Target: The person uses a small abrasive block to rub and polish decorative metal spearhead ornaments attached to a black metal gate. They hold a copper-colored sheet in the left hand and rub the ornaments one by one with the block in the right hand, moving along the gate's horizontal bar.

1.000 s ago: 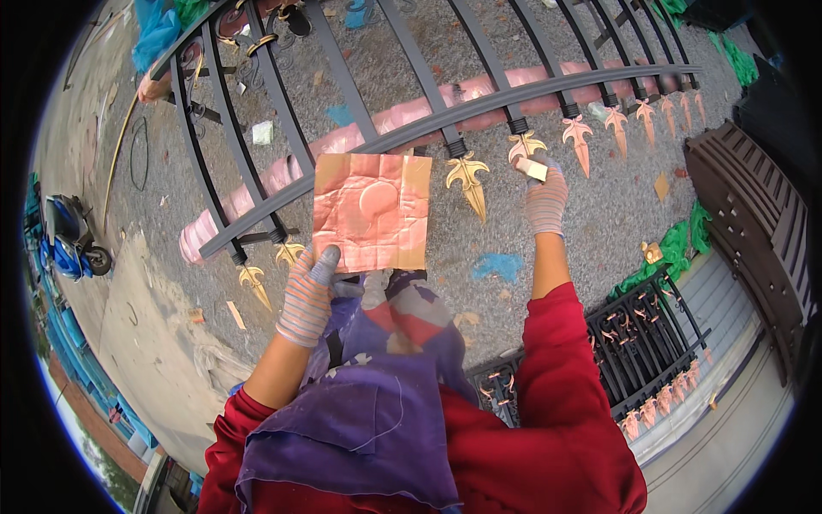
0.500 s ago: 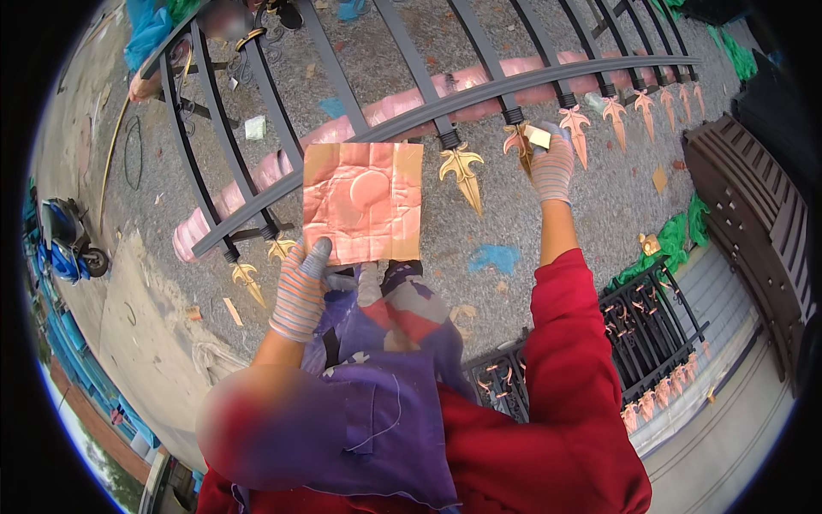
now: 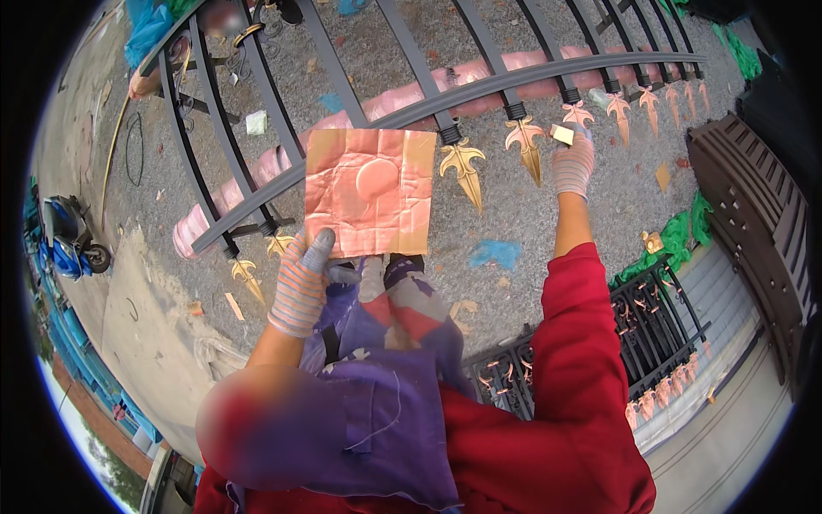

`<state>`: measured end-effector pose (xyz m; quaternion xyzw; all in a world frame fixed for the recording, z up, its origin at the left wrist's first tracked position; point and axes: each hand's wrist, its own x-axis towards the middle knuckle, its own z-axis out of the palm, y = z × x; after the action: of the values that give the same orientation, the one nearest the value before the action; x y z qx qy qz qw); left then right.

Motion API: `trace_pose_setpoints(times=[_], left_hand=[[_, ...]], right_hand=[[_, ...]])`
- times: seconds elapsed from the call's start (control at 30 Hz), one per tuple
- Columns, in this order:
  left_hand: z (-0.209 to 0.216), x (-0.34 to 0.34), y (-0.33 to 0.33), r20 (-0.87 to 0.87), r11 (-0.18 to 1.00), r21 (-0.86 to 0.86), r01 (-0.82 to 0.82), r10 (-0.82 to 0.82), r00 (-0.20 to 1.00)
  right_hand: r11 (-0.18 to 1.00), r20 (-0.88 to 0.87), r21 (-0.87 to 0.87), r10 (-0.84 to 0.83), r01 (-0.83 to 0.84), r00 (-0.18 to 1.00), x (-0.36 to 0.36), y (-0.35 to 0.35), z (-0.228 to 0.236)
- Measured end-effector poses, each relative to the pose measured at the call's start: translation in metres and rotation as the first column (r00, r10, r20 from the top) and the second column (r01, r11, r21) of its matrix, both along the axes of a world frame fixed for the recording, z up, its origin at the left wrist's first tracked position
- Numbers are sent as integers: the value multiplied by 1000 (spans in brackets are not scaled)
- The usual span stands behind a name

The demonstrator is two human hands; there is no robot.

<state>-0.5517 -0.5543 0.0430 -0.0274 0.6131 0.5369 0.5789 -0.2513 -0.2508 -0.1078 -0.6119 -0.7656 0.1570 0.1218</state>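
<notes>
My left hand (image 3: pixel 300 283), in a striped glove, grips the lower left corner of a creased, copper-coloured square sheet (image 3: pixel 368 193) with a round wet-looking patch. My right hand (image 3: pixel 574 163), gloved alike, is closed on a small pale yellow block (image 3: pixel 562 134), likely sponge. The block is at a copper-pink spear finial (image 3: pixel 577 112) on the dark metal fence panel (image 3: pixel 505 81); the hand hides most of that finial. Left of it, two spear finials look golden: one closer (image 3: pixel 525 147) and one farther left (image 3: pixel 463 173). More pinkish finials (image 3: pixel 617 116) continue to the right.
A pink-wrapped roll (image 3: pixel 394 107) lies under the fence panel on grey gravel. At lower right stands another dark panel (image 3: pixel 655 317) with pinkish tips, near green netting (image 3: pixel 676 244) and stacked brown metal parts (image 3: pixel 745 214). A blue scooter (image 3: pixel 73 240) is parked at far left.
My right hand has moved right with the block, from the now golden finial to the neighbouring pinkish one. The sheet in my left hand has risen slightly.
</notes>
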Motion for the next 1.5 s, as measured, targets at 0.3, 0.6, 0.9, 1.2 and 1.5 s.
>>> trace_pose_setpoints(times=[0.3,0.6,0.9,1.2,1.5], left_hand=[[3,2,10,39,999,35,-1,0,999],[3,1,10,41,999,30,-26,25,999],[1,-1,7,43,999,28,-29,28,999],[-1,-5,1,49,999,19,-39,38,998],[1,-5,3,38,999,-1,-37,38,999]], right_hand=[[994,-219,-11,-110,111,970,28,-1,-34],[996,-206,1,82,-84,975,-9,6,-9],[982,-134,-8,186,-188,973,-5,23,-24],[955,-18,67,291,-289,957,-12,22,-7],[984,-78,48,174,-170,982,-6,12,-17]])
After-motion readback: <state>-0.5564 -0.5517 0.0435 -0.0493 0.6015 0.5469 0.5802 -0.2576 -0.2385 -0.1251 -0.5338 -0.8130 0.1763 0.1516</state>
